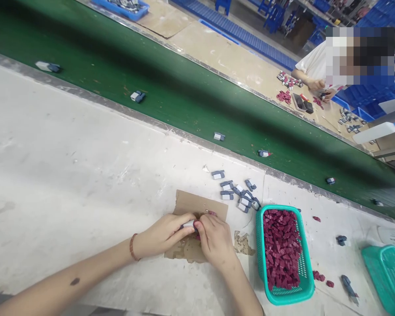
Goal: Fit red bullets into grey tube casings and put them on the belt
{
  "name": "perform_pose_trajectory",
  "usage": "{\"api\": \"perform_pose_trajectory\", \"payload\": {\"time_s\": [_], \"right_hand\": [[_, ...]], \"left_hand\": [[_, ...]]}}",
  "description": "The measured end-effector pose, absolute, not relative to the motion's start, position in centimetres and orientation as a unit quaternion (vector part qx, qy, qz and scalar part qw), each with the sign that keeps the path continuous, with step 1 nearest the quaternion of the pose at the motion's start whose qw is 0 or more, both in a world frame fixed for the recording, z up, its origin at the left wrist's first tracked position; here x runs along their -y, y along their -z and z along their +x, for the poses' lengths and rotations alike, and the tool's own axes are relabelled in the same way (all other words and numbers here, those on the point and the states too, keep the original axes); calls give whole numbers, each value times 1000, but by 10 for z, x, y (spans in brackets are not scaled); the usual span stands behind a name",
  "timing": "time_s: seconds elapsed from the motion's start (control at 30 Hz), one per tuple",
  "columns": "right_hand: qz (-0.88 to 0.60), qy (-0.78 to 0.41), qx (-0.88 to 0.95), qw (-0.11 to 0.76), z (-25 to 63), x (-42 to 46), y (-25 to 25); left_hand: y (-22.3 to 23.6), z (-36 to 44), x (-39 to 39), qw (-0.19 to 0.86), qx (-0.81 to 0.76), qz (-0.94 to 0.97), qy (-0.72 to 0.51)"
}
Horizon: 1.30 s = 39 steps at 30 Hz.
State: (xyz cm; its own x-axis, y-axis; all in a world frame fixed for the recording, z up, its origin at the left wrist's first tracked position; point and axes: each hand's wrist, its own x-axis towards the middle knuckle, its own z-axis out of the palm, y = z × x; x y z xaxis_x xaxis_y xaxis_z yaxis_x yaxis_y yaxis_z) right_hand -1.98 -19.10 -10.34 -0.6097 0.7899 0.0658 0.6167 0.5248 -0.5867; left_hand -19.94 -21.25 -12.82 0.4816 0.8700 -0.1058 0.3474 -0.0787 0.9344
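Observation:
My left hand (166, 235) is closed around a small white and dark grey plastic part (188, 224), its thumb along the top. At the other end of the part, my right hand (215, 239) has its thumb and fingers pressed together; they hide that end. Both hands are over a worn piece of brown cardboard (200, 201) on the pale table. A maroon piece (211, 213) shows just beyond my right knuckles. Several similar grey and white parts (227, 195) lie in a loose group past the cardboard. To the right stands a green basket (260, 259) heaped with maroon pieces (281, 250).
A green conveyor belt (171, 105) crosses beyond the table, carrying scattered parts. Loose maroon pieces (318, 276) and a grey part (349, 287) lie right of the basket, before a second green basket (386, 274). Across the belt, a co-worker (316, 59) handles small parts.

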Motion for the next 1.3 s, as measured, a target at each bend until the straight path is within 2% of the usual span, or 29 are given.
{"api": "perform_pose_trajectory", "payload": {"time_s": [0.23,0.37,0.5,0.57,0.67,0.83,0.97,1.07,1.2,1.3], "right_hand": [[-426,-253,857,138,-16,194,96],[-494,-293,788,223,17,197,75],[-650,-201,673,290,80,204,65],[-700,-153,643,272,110,209,66],[-710,-129,659,214,133,213,73],[-691,-92,702,144,125,210,83],[-690,-91,703,147,117,205,84],[-701,-176,660,205,119,205,79],[-671,-363,532,367,120,209,71],[-640,-430,451,449,113,213,66]], "left_hand": [[117,-196,210,520,-448,691,-226],[104,-199,184,506,-462,691,-230],[106,-209,117,387,-533,705,-262],[113,-210,75,279,-575,718,-275],[125,-203,20,226,-580,726,-293],[137,-175,-23,168,-560,756,-293],[140,-147,-27,169,-503,802,-274],[140,-127,-28,196,-469,821,-261],[138,-104,-32,241,-466,802,-286],[134,-91,-33,299,-468,765,-326]]}}
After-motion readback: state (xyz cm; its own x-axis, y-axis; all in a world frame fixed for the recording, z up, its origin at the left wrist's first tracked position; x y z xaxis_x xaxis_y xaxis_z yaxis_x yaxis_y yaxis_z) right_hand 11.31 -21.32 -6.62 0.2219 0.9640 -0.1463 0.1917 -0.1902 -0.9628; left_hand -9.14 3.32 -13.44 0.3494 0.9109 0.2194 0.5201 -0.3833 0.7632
